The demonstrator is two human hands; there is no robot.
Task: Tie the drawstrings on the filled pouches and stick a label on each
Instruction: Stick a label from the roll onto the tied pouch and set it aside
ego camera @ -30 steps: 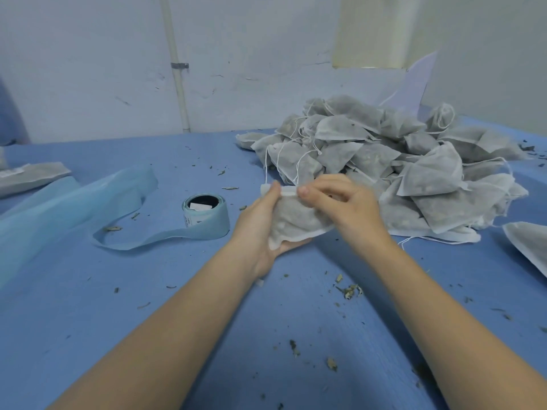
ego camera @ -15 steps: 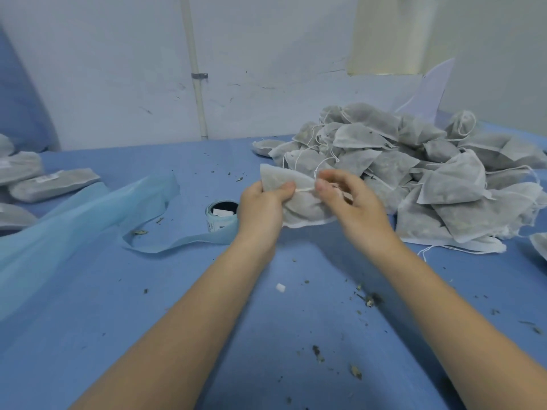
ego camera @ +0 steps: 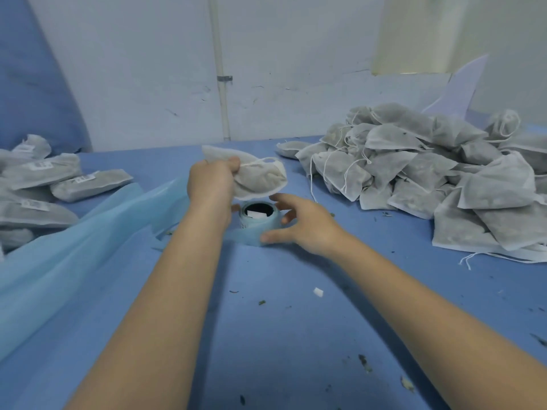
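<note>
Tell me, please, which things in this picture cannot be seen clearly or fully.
- Head view: the printing on the labelled pouches at left is too small to read.
- The left hand covers the neck of the pouch, so the knot cannot be judged.
- The label roll is partly behind the right hand; whether the fingers touch it is unclear.
- The untied pouch pile is cut off by the right edge.

Filled grey pouch [ego camera: 260,180] held up above label roll [ego camera: 257,221].
</note>
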